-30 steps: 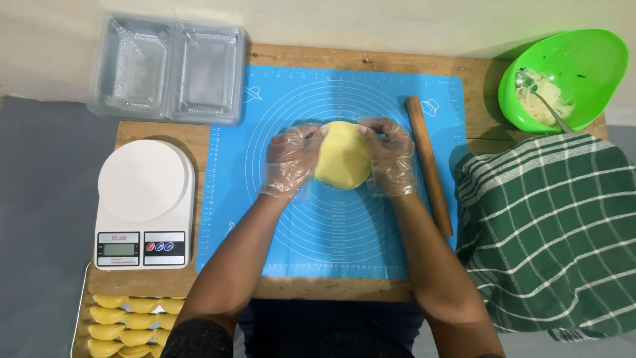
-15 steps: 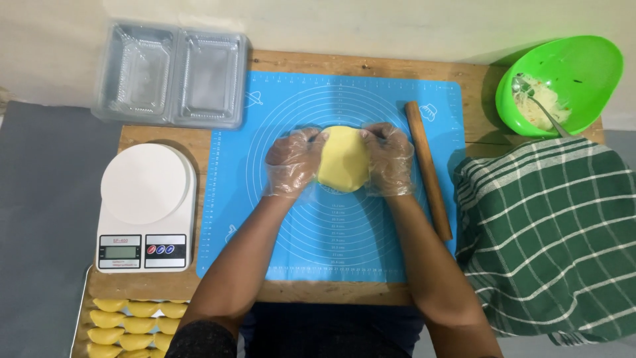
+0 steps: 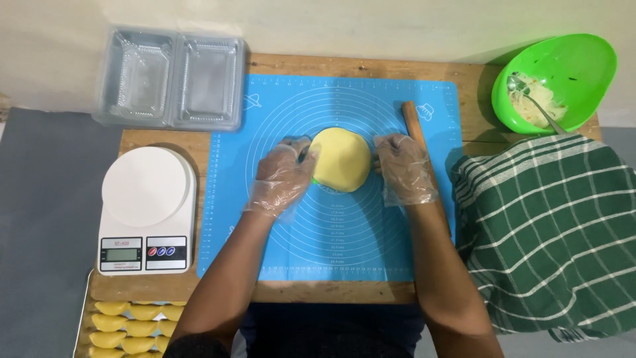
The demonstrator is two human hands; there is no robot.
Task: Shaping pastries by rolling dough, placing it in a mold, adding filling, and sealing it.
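A round yellow piece of dough (image 3: 340, 159) lies in the middle of the blue silicone mat (image 3: 278, 252), with a sliver of green showing under its left edge. My left hand (image 3: 283, 178), in a clear plastic glove, touches the dough's left side. My right hand (image 3: 403, 169), also gloved, rests on the mat just right of the dough, fingers bent. A wooden rolling pin (image 3: 414, 122) lies along the mat's right side, partly under my right hand.
A white kitchen scale (image 3: 147, 209) stands left of the mat. Clear plastic trays (image 3: 172, 78) sit at the back left. A green bowl (image 3: 583, 66) with filling and a spoon is back right. A green checked cloth (image 3: 550, 225) covers the right. Folded yellow pastries (image 3: 129, 325) fill a tray front left.
Both hands have loosened from cupping the dough. The right hand has slid slightly off to the right, leaving the dough flatter on the mat.
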